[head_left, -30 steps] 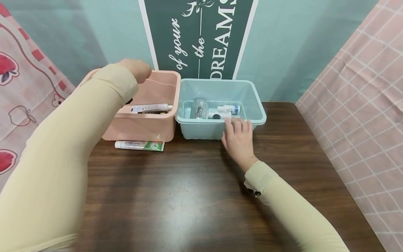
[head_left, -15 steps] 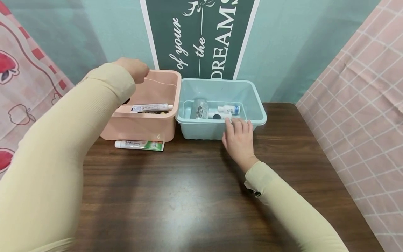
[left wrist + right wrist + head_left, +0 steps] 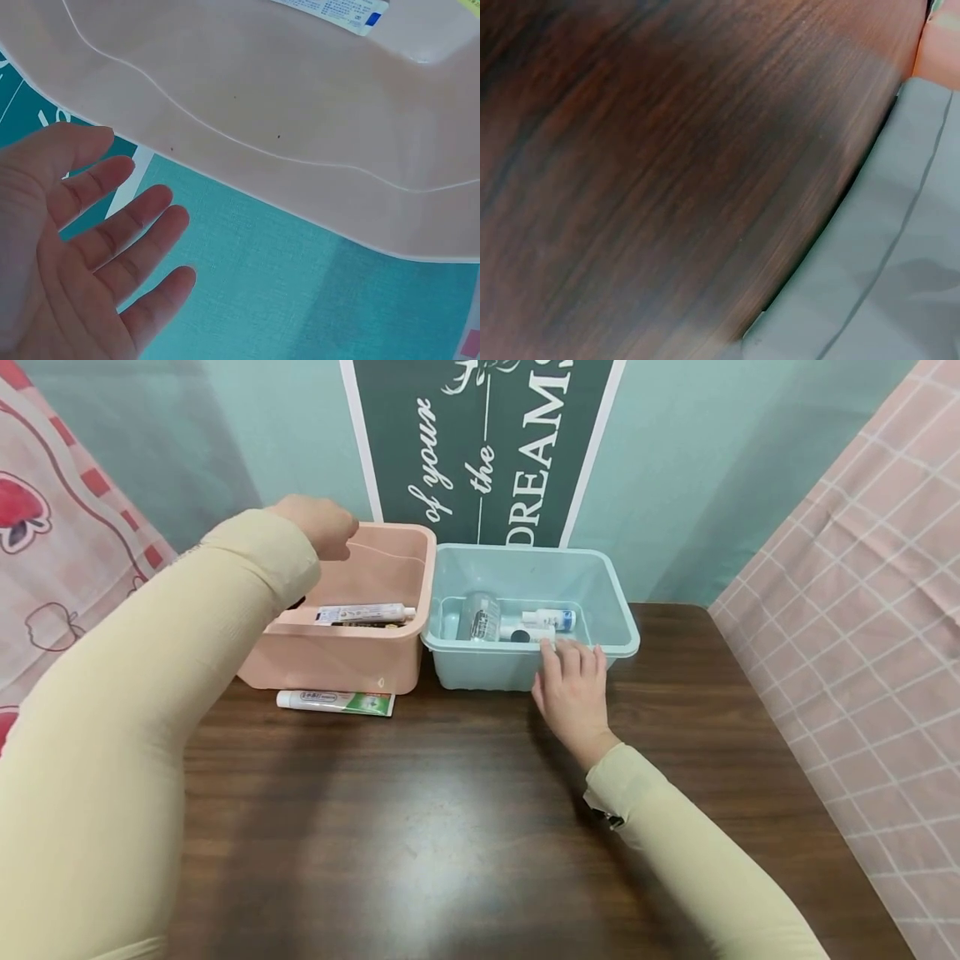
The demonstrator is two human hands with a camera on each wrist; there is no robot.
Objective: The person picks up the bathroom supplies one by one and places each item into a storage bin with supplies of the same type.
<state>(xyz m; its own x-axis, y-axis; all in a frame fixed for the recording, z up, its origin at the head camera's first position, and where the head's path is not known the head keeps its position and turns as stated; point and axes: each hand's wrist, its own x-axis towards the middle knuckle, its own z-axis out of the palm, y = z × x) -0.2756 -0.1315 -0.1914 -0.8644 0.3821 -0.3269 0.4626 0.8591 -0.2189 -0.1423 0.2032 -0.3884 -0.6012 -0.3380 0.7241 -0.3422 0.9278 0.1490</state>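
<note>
In the head view my left hand [image 3: 318,527] is above the back of the pink bin [image 3: 333,664]. The left wrist view shows that left hand [image 3: 105,240] with its fingers spread and nothing in them, beside the pink bin's rim. My right hand [image 3: 573,702] grips the front rim of the light blue bin [image 3: 487,668], fingers over the edge and thumb on the outer wall. Inside the blue bin lie a clear bottle [image 3: 482,617] and small white bottles [image 3: 551,619]. A toothpaste tube [image 3: 363,613] lies in the pink bin; the left sleeve hides part of it.
A green-and-white toothpaste tube [image 3: 337,702] lies on the dark wooden table [image 3: 420,827] before the pink bin. The bins stand side by side against a teal backdrop [image 3: 675,460]. Patterned cloths hang on both sides.
The head view has shifted slightly. My left forearm has moved a little left, while the left hand stays above the pink bin. My right hand keeps its place on the blue bin.
</note>
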